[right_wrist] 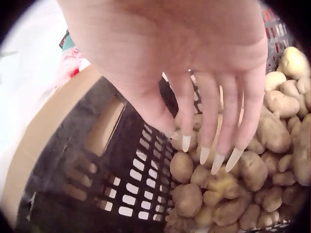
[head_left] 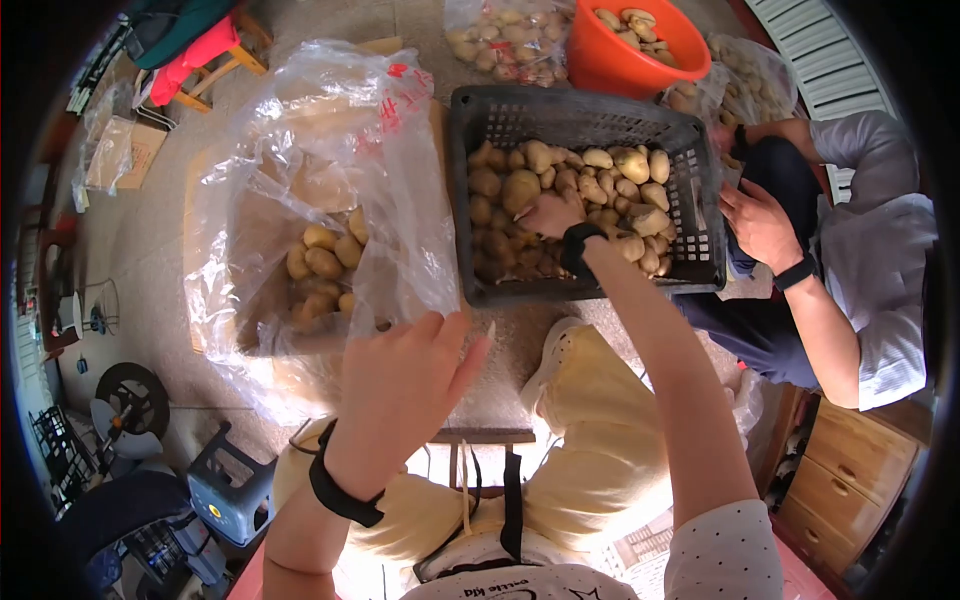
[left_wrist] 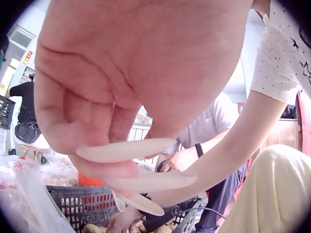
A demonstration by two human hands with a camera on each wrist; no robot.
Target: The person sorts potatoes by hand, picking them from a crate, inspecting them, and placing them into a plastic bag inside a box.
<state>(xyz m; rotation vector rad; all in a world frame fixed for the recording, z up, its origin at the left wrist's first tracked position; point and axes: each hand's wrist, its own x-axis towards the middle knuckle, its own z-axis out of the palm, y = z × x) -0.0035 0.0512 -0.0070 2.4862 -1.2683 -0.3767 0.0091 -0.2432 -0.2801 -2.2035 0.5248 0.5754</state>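
My right hand (head_left: 553,212) reaches down into a black plastic crate (head_left: 480,294) full of potatoes (head_left: 632,166). Its fingers (right_wrist: 209,121) extend fairly straight in the right wrist view, the long-nailed tips right at the potatoes near the crate wall, gripping none. Over the near edge of a cardboard box lined with a clear plastic bag (head_left: 405,230), my left hand (head_left: 400,390) hovers with nothing in it. The left wrist view shows its fingers (left_wrist: 97,167) loosely bent. Inside the lined box lie several potatoes (head_left: 323,263).
Behind the crate stand an orange bucket (head_left: 625,70) of potatoes and a clear bag of potatoes (head_left: 505,45). Another person (head_left: 860,250) sits at the right, hands beside the crate. A blue-grey stool (head_left: 228,485) is at the left, a wooden cabinet (head_left: 850,480) at the right.
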